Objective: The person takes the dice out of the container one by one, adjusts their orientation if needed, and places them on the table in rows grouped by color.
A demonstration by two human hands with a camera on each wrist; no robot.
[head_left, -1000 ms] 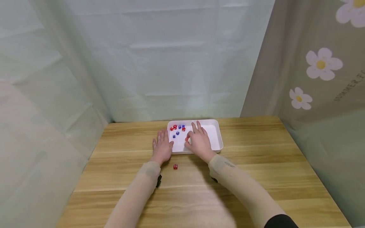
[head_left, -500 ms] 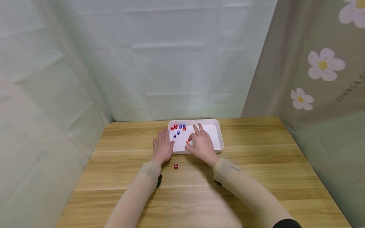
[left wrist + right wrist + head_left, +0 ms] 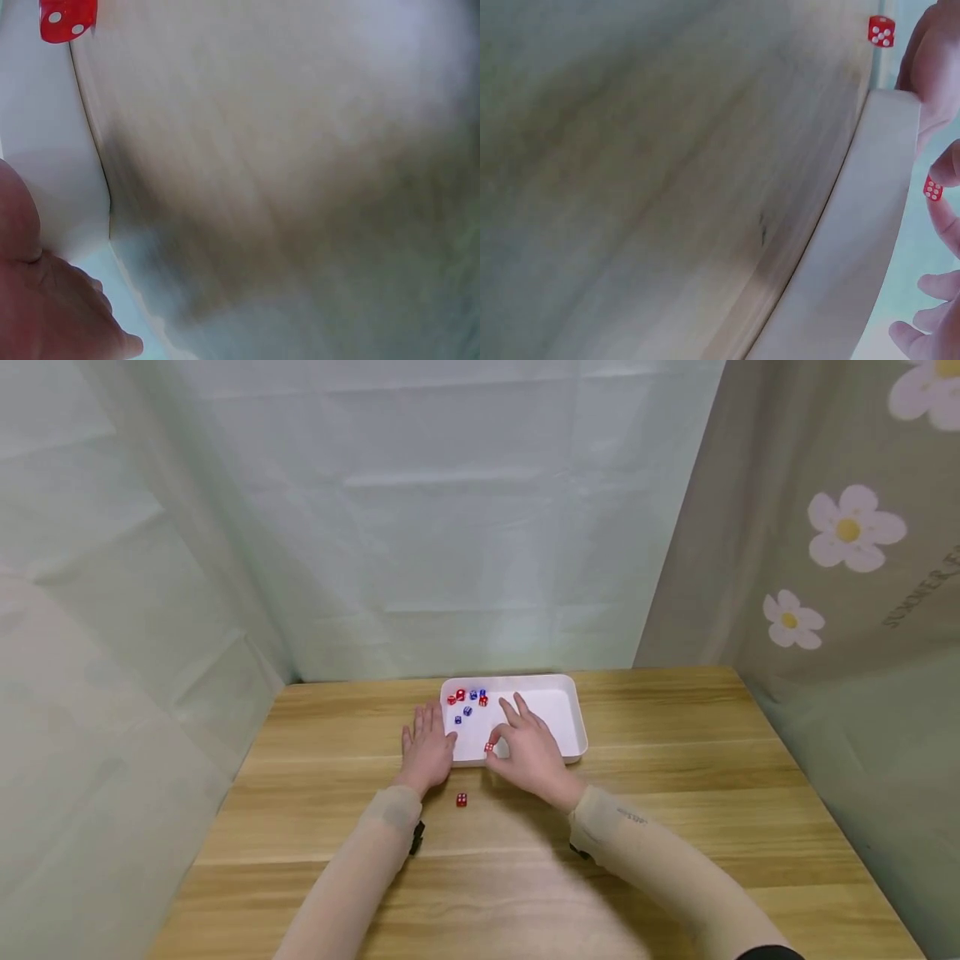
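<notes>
Pale curtains surround a wooden desk (image 3: 675,793). The right hand (image 3: 528,752) pinches a red die (image 3: 489,747) over the white tray's (image 3: 558,714) near edge. The left hand (image 3: 427,747) lies flat, fingers straight, touching the tray's left side. Another red die (image 3: 461,799) sits on the desk.

Left hand (image 3: 427,747) lies flat, palm down, fingers straight and together. Right hand (image 3: 528,750) is raised slightly, thumb and forefinger pinched, other fingers (image 3: 525,708) spread. Both forearms are sleeved.
</notes>
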